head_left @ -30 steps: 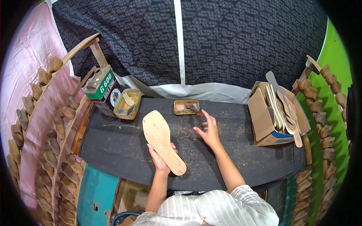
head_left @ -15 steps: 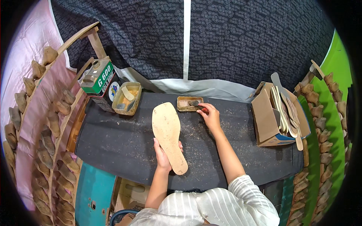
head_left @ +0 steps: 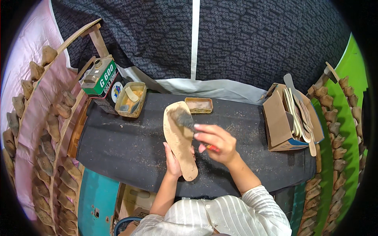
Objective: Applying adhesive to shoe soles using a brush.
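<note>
A tan shoe insole (head_left: 177, 135) is held up over the dark table, its wide end pointing away from me. My left hand (head_left: 172, 159) grips its lower part, thumb along the left edge and fingertips showing at the right edge. In my right hand (head_left: 217, 144) is a brush (head_left: 184, 119) with dark bristles and a red handle end. The bristles lie against the wide end of the insole, where a darker patch shows. Just beyond the insole stands a small rectangular tray (head_left: 199, 111) with a pale residue inside.
At the back left stand a green and black metal can (head_left: 103, 84) and a tub (head_left: 132, 113) with scraps. A cardboard box (head_left: 275, 128) full of insoles is at the right. Racks of wooden shoe lasts (head_left: 49, 147) flank both sides. The dark table cloth (head_left: 114, 153) carries scattered crumbs.
My right hand has brought the brush from the small tray back toward me and onto the insole. The left hand still holds the insole, now tilted slightly differently.
</note>
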Demonstrator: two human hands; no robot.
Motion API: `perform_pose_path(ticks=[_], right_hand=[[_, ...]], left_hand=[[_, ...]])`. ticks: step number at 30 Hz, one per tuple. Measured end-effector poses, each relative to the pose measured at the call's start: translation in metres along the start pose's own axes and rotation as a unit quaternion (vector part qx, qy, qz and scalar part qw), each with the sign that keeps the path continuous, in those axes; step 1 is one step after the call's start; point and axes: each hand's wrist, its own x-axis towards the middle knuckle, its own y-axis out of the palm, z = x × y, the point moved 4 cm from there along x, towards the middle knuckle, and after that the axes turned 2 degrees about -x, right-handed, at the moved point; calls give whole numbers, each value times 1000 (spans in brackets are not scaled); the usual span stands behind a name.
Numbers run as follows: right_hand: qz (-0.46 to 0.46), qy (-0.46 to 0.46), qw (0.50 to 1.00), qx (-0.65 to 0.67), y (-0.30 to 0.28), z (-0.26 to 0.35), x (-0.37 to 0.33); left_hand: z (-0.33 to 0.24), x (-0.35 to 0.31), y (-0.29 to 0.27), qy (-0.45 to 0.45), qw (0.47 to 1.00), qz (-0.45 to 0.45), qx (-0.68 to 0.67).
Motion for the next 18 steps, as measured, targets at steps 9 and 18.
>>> perform_pose_path(ticks=[9, 18], right_hand=[[89, -71, 984, 140, -9, 21, -14], [85, -98, 987, 92, 2, 30, -19]], left_hand=[[-14, 1, 2, 54, 997, -50, -19], [-16, 0, -2, 53, 993, -89, -55]])
